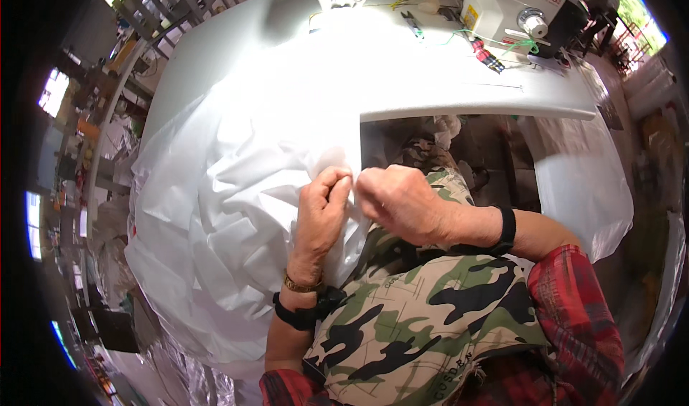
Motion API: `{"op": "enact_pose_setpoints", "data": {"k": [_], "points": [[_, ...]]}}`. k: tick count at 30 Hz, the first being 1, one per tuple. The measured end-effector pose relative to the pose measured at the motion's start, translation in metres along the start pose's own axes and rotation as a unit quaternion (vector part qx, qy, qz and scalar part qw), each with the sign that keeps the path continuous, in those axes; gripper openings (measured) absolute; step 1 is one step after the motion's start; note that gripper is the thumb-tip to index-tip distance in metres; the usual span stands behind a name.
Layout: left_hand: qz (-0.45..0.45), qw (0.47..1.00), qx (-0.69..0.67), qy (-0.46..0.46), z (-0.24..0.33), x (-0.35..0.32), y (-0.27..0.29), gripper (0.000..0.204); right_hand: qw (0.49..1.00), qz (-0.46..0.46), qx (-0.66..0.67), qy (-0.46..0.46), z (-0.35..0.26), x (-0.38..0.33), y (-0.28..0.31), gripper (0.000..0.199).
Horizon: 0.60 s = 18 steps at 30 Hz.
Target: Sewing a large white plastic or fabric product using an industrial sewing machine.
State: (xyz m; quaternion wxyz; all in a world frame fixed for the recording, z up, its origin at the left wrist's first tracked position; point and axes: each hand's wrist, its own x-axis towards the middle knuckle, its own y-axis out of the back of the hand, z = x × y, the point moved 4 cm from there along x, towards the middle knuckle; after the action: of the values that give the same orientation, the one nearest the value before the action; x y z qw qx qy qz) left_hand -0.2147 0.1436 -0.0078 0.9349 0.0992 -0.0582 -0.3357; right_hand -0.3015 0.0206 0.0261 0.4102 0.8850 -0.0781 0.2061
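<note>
Head view: left hand [321, 212] pinches the right edge of the white sheet [237, 190], probably to keep the loose material controlled; right hand [409, 201] closed just beside it, contents hidden, cannot tell. Sheet lies bunched from the left part of the table [194, 54] toward the person. Sewing machine [495, 25] stands along the table's far edge, red-and-black tool [488, 56] near it; grey slatted frame [161, 7] beyond the far left corner.
</note>
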Motion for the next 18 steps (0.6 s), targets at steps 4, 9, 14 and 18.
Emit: {"op": "enact_pose_setpoints", "data": {"k": [4, 9, 14, 18], "points": [[0.002, 0.977, -0.179, 0.113, -0.014, -0.001, -0.003, 0.018, 0.997, -0.031, -0.03, 0.063, 0.0, -0.001, -0.007, 0.016], [0.011, 0.986, -0.123, 0.11, 0.001, 0.001, 0.007, 0.01, 0.979, 0.008, 0.201, -0.012, 0.028, 0.002, -0.011, 0.023], [0.067, 0.978, 0.181, -0.075, 0.082, 0.01, 0.046, 0.01, 0.965, 0.039, 0.217, -0.143, 0.044, 0.065, -0.04, 0.014], [-0.025, 0.909, 0.363, -0.203, 0.125, 0.017, 0.044, 0.002, 0.974, -0.125, 0.185, 0.048, 0.008, 0.095, -0.104, 0.015]]}}
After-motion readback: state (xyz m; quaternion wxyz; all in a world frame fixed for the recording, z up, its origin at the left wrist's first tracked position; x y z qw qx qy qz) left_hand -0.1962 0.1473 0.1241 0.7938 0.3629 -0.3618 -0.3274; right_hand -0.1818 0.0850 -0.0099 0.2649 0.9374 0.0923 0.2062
